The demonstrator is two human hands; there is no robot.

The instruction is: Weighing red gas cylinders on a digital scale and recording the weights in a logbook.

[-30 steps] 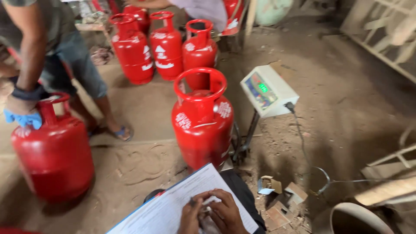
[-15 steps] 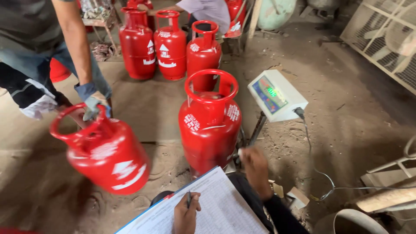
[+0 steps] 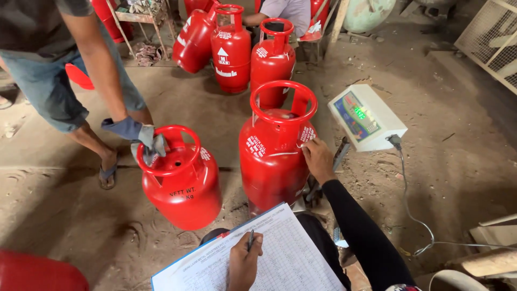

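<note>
A second ago both hands were together on the sheet at the near edge. Now the right hand [image 3: 318, 159] has left the paper and stretched out to rest against the shoulder of the red gas cylinder [image 3: 277, 151] standing beside the weighing scale display [image 3: 366, 116], while the left hand [image 3: 243, 261] stays alone on the ruled record sheet [image 3: 280, 261], holding a pen [image 3: 250, 240].

The co-worker's gloved hand [image 3: 137, 134] has brought a second red cylinder [image 3: 180, 180] in from the far left: half a second ago it was tipped steeply over, and now it stands upright just left of the weighed cylinder, gripped by its top ring.
</note>
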